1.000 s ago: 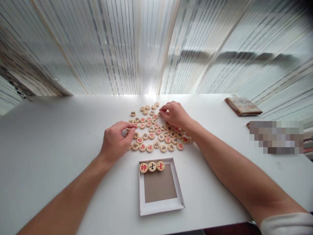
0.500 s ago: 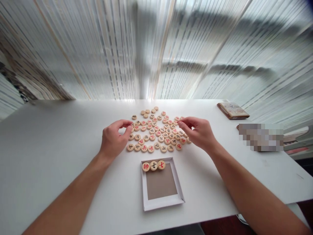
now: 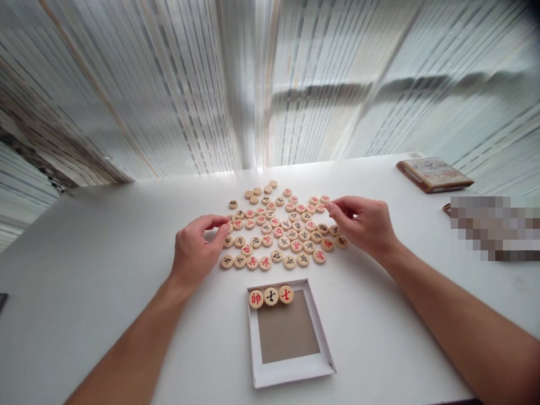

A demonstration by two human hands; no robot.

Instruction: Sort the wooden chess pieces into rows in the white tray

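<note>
Many round wooden xiangqi pieces (image 3: 278, 231) with red or black characters lie spread on the white table. At their left edge, my left hand (image 3: 201, 244) has thumb and index finger curled close together against the outermost pieces. My right hand (image 3: 365, 225) is at the right edge, thumb and index finger pinched beside a red-marked piece (image 3: 320, 207). Whether either pinch holds anything is hidden. Nearer me stands a shallow white box tray (image 3: 291, 368). Along its far side sit a red piece (image 3: 256, 299), a black piece (image 3: 271, 296) and another red piece (image 3: 286, 295).
Several plain-faced pieces (image 3: 257, 192) lie at the far end of the spread. A flat printed box (image 3: 436, 173) rests at the table's far right, with a blurred-out object (image 3: 493, 228) nearer. Striped curtains (image 3: 198, 84) hang behind the table (image 3: 105, 270).
The view has shifted, so the tray and boxes look larger or displaced. My right hand has moved slightly right, off the pieces it was over; my left hand stays at the left edge.
</note>
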